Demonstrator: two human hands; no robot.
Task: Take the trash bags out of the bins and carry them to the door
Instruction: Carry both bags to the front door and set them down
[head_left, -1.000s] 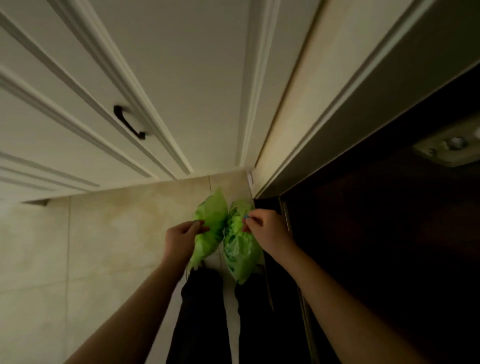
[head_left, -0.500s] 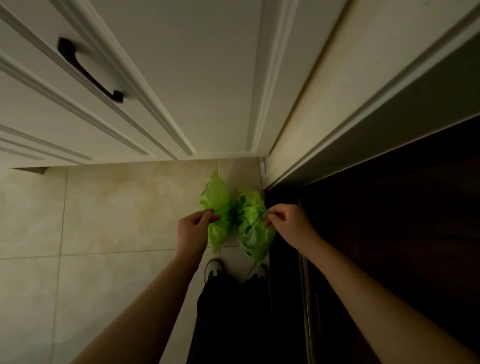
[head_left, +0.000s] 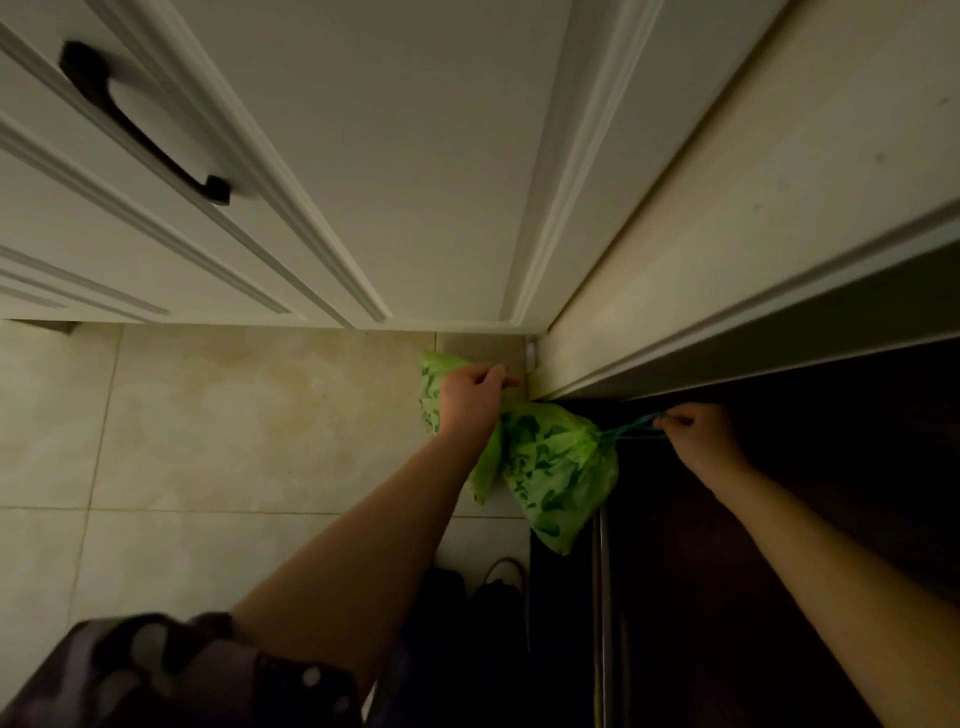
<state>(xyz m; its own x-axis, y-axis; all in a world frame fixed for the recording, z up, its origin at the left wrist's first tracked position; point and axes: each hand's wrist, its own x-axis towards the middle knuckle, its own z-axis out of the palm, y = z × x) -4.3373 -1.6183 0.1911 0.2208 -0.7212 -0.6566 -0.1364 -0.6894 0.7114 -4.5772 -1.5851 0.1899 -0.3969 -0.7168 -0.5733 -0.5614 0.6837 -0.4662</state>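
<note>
1. 2 green trash bags are seen low in the corner where the white panelled door meets the wall, hanging just above the tiled floor (head_left: 218, 431).
2. The right-hand bag (head_left: 558, 470), patterned with darker green, is gathered at its neck, and a thin teal drawstring (head_left: 631, 428) is stretched sideways from it.
3. That drawstring is pinched by the right hand (head_left: 701, 439), fingers curled tight around the cord, over the dark strip of floor on the right.
4. The left-hand bag (head_left: 432, 387) is largely covered by the left hand (head_left: 475, 397); only its upper edge and a lower fold are shown.
5. The top of that bag is grasped by the left hand, fingers curled over and pointed toward the corner.
6. The 2 bags are pressed against each other, side by side, between the 2 hands.
7. Both forearms are extended forward and down; a dark spotted sleeve (head_left: 171, 670) is caught at the bottom left.
8. Dark trousers and the toe of a shoe (head_left: 501, 571) are glimpsed directly beneath the bags.
9. The white door (head_left: 363, 156) is filling the upper frame, with a black curved handle (head_left: 140, 122) fixed at upper left.
10. A pale wall panel (head_left: 753, 218) is running diagonally on the right, edged by a trim above the dark floor.
</note>
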